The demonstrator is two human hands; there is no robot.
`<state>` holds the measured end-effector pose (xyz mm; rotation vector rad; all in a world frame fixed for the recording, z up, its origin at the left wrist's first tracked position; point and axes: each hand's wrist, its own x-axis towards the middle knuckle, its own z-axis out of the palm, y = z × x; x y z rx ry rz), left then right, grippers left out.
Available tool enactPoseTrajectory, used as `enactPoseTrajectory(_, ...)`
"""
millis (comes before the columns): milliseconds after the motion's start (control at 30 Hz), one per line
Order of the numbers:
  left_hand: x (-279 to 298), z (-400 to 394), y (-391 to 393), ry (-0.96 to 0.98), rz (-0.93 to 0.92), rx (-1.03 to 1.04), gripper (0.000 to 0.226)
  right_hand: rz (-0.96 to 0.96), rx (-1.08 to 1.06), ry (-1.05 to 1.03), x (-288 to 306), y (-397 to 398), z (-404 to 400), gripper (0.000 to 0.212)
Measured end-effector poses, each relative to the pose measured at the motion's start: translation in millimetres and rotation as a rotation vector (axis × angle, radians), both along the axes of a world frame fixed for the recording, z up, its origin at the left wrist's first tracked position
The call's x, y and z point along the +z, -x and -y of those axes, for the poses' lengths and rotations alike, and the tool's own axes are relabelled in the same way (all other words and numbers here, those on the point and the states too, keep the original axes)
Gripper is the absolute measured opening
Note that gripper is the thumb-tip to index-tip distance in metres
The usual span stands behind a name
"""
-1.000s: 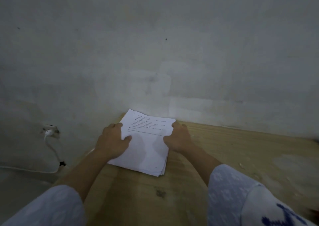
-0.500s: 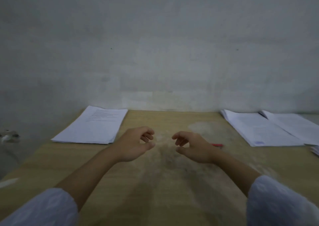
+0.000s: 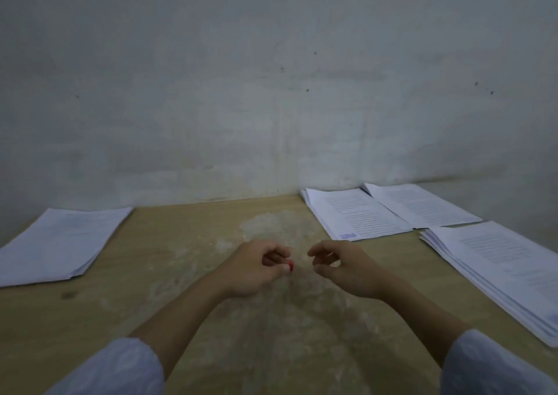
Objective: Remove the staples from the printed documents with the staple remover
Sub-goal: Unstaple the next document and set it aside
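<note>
So both hands hover mid-table, just apart: left hand [image 3: 255, 269] curled with a small red thing [image 3: 291, 265] at its fingertips, probably the staple remover, though I can't tell if it's gripped or lying on the wooden table [image 3: 187, 261] behind. Right hand [image 3: 344, 269] is loosely curled, holding nothing. Stapled documents sit far right [image 3: 356, 216] and near right [image 3: 501, 271], one pile far left [image 3: 60, 240]. My tip: get a solid pinch on the remover first, then drag one set over with the free hand.
</note>
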<state>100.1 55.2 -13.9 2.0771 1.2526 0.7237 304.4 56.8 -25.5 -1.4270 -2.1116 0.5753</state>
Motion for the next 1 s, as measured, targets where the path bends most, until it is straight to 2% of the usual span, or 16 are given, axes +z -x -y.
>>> enactPoseTrajectory(333, -7, -121, -76, 0.104, 0.058, 0.132, 0.021, 0.031, -0.158, -0.071, -20, -67, -114, 0.029)
enactPoseTrajectory(433, -11, -168, -87, 0.164, 0.106, 0.204, 0.007, 0.044, -0.212, -0.099, -31, -77, -160, 0.031)
enactPoseTrajectory(533, -20, -214, -95, 0.208, 0.132, 0.253, 0.021, 0.063, -0.247, -0.084, -43, -80, -200, 0.033)
enactPoseTrajectory(700, -40, -277, -105, 0.237, 0.053, 0.317, 0.024, 0.13, -0.305, -0.078, -55, -76, -254, 0.033)
enactPoseTrajectory(767, -44, -293, -109, 0.25, 0.033, 0.339, 0.009, 0.204, -0.342, -0.082, -58, -73, -265, 0.034)
enactPoseTrajectory(833, -49, -306, -115, 0.25, 0.042, 0.372, 0.028, 0.259, -0.366, -0.099, -61, -69, -272, 0.034)
enactPoseTrajectory(900, -50, -311, -121, 0.265, 0.093, 0.369, 0.026, 0.271, -0.37, -0.106, -61, -64, -274, 0.036)
enactPoseTrajectory(1000, -54, -318, -126, 0.289, 0.061, 0.37, 0.041, 0.263, -0.359, -0.115, -64, -60, -275, 0.037)
